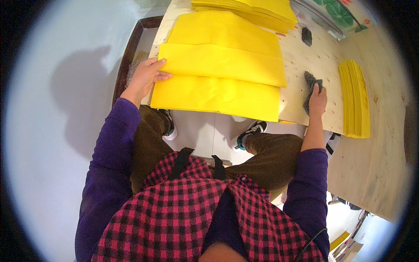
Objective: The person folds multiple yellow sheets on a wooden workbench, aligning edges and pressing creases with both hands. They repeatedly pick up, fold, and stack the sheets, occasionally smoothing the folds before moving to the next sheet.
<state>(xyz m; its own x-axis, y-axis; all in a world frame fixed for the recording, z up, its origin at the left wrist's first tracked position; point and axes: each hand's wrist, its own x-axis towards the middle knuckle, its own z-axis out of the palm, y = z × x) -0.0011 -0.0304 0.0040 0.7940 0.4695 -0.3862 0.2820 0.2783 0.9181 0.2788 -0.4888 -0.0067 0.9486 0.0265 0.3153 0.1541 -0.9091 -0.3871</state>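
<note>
Folded yellow fabric (222, 63) lies in wide overlapping layers across the wooden table, its near edge at the table's front. My left hand (146, 76) pinches the left edge of the middle layer between thumb and fingers. Over at the right, my right hand (318, 101) grips a dark grey cloth (310, 89) resting on the bare wood, apart from the yellow fabric.
Another yellow stack (253, 11) sits at the table's far side. A small dark block (307, 36) lies near the back right. Upright against a wooden panel (384, 87) on the right stands a bundle of folded yellow sheets (354, 99). A pale wall (65, 109) rises on the left.
</note>
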